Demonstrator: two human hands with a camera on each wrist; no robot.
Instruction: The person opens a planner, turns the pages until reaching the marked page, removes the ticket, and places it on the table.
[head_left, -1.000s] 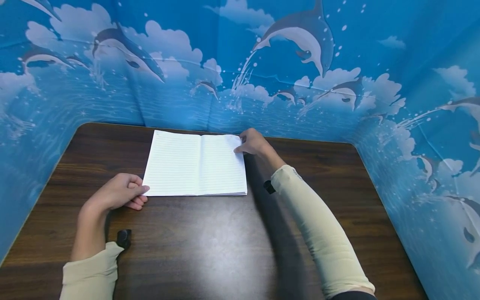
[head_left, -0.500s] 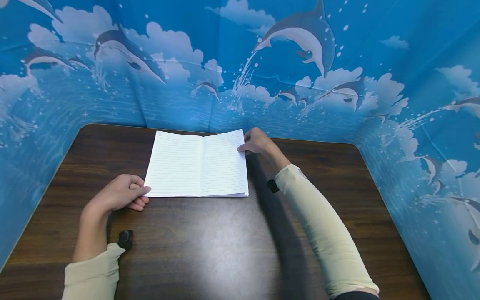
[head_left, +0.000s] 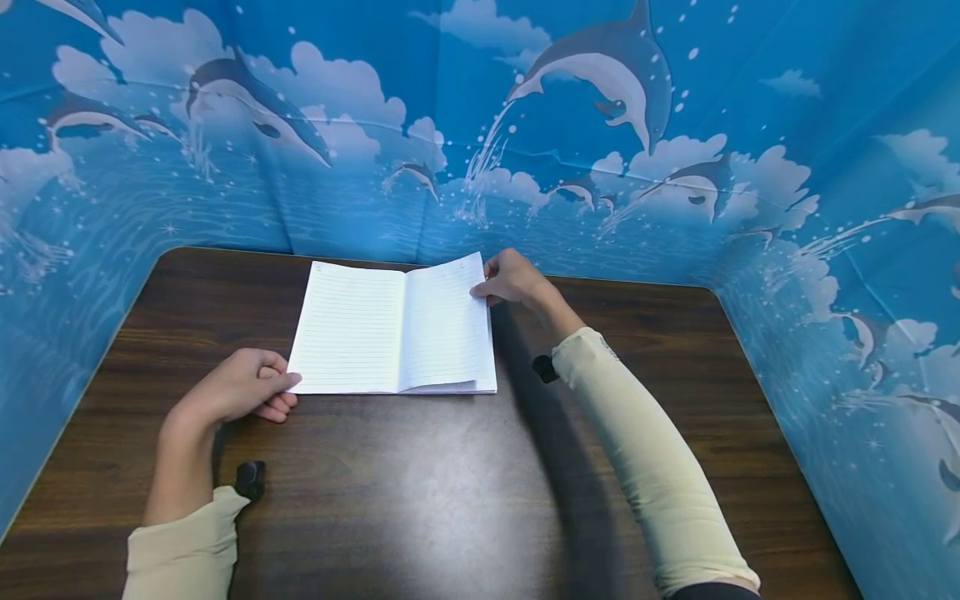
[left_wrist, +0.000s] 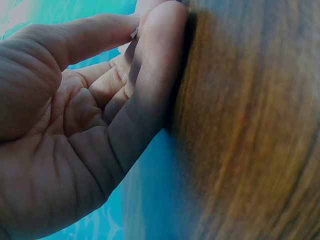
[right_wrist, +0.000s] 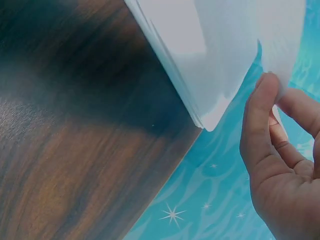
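An open notebook with lined white pages lies near the table's far edge. My left hand pinches its near left corner, thumb on top and fingers beneath; in the left wrist view that hand shows a sliver of paper at the thumb tip. At the far right corner my right hand pinches a single page by its outer edge. This page is lifted and curves up off the stack. The right wrist view shows the page held between thumb and fingers of the right hand, with more pages below.
The dark wood-grain table carries the notebook. A blue curtain printed with dolphins and clouds hangs right behind the far edge and along both sides. Pale sleeves cover the forearms, with a small black device at the left wrist.
The right hand has taken hold of the right page, raised its edge and begun bending it slightly leftward, uncovering a strip of the sheet below. The left hand stays at its corner.
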